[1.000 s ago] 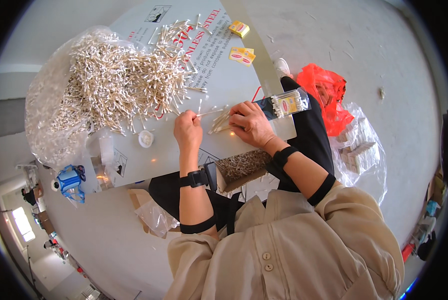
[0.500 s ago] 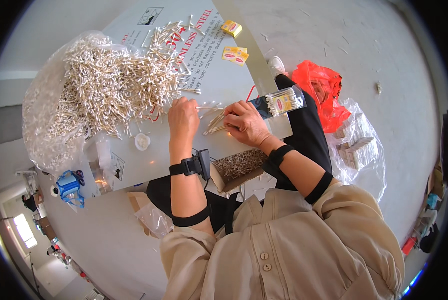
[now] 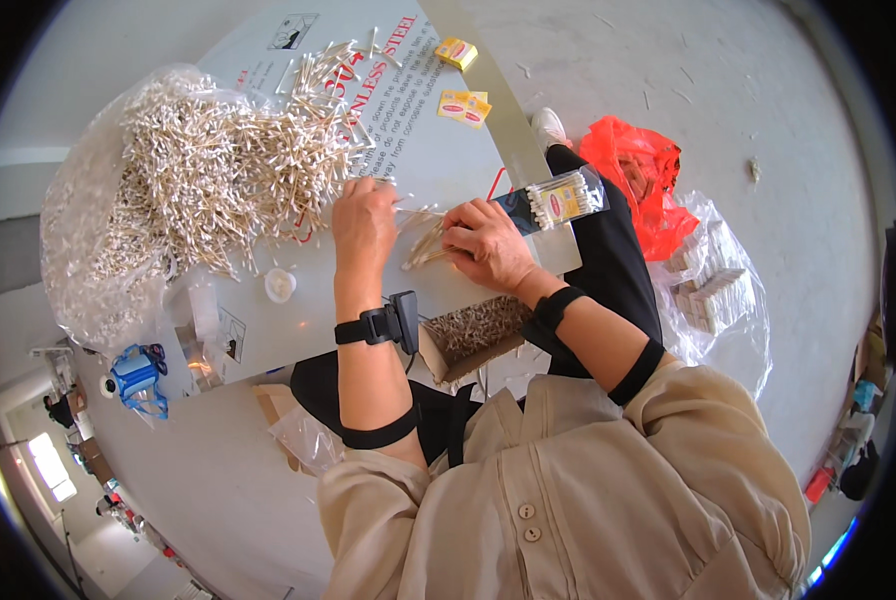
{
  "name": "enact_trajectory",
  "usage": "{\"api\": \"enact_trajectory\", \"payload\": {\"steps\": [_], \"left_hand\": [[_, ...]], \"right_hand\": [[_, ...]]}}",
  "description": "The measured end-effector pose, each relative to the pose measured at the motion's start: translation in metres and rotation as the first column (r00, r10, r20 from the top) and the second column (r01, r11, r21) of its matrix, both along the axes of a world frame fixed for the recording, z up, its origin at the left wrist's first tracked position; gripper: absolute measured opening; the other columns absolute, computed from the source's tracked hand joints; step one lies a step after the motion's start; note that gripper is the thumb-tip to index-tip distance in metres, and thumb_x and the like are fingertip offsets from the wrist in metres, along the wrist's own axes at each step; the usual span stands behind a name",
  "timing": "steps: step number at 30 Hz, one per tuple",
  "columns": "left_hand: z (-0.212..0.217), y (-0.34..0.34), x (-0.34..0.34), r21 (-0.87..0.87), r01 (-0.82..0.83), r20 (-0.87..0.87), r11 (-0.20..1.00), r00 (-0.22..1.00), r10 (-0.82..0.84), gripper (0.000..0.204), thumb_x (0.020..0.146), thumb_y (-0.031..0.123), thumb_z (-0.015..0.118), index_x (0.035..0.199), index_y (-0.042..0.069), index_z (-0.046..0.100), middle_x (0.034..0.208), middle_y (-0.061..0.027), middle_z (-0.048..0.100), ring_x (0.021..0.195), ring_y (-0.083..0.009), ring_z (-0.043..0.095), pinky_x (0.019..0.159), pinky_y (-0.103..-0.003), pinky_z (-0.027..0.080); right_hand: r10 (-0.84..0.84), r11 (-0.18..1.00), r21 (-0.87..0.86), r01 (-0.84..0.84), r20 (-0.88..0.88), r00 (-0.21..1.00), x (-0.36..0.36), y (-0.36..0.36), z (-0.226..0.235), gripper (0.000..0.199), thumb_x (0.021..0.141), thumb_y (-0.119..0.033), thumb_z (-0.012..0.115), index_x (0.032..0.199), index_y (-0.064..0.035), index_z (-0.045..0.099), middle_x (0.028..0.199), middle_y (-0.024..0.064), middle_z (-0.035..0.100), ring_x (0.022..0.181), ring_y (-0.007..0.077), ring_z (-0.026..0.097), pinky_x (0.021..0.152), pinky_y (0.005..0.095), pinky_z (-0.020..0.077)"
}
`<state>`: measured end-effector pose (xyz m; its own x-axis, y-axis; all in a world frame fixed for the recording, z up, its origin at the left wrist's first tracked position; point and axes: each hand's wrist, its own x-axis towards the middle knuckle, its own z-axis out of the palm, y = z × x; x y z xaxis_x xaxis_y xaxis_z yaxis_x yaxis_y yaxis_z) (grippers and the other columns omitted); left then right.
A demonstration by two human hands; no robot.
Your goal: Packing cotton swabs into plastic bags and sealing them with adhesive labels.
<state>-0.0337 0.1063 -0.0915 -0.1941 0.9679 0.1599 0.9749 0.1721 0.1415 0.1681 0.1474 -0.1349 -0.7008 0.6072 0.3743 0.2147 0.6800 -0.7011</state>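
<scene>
My right hand (image 3: 488,245) is closed around a small bundle of cotton swabs (image 3: 425,248), whose tips stick out to the left of its fingers. My left hand (image 3: 365,215) is at the right edge of a big heap of cotton swabs (image 3: 238,160). Its fingers are bent together, and their tips are hidden, so I cannot make out what they pinch. Between the hands a few single swabs show, close to the bundle. Right of my right hand lies a clear packet (image 3: 565,200) of swabs with a yellow card, at the table's corner.
The heap spills from a clear plastic bag (image 3: 73,240) on the table (image 3: 368,290). Yellow cards (image 3: 465,107) and a small yellow stack (image 3: 457,53) lie farther back. A cardboard box of swabs (image 3: 473,335) sits near my lap. A red bag (image 3: 633,180) and packed bundles (image 3: 713,290) are at right.
My left hand has shifted slightly away from me, to the edge of the heap. My right hand keeps its hold on the bundle. The whole view has tilted slightly.
</scene>
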Motion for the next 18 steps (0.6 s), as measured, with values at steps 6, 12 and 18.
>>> {"api": "enact_trajectory", "payload": {"steps": [6,12,18], "left_hand": [[-0.011,-0.003,0.003,-0.073,0.069,0.227,0.995,0.973,-0.051,0.006,0.075,0.002,0.067,0.077,0.006,0.062,0.087,-0.011,0.06,0.093,-0.0309,0.057,0.079,-0.042,0.048],[-0.012,-0.012,0.001,-0.124,-0.146,0.219,0.982,0.961,0.17,0.011,0.074,0.003,0.069,0.078,0.004,0.059,0.085,-0.0113,0.059,0.092,-0.0334,0.057,0.079,-0.045,0.047],[-0.013,-0.023,0.02,-0.192,-0.015,0.352,0.981,0.932,0.084,0.011,0.075,0.003,0.069,0.082,0.004,0.06,0.087,-0.0113,0.058,0.092,-0.0336,0.056,0.079,-0.044,0.047]], "right_hand": [[0.012,1.0,0.012,-0.012,-0.005,1.0,-0.001,-0.001,-0.002,0.008,0.07,-0.009,0.069,0.076,-0.011,0.063,0.095,0.0018,0.059,0.095,0.0233,0.055,0.085,0.0357,0.0435],[-0.005,1.0,0.01,0.005,0.006,1.0,-0.001,-0.001,-0.002,0.008,0.07,-0.01,0.069,0.075,-0.0113,0.063,0.095,0.0019,0.059,0.094,0.0231,0.055,0.085,0.0355,0.0432],[0.011,1.0,-0.006,-0.011,0.001,1.0,0.0,-0.001,-0.002,0.012,0.07,-0.008,0.067,0.081,-0.01,0.063,0.097,0.004,0.059,0.095,0.0243,0.055,0.086,0.0365,0.0432]]}}
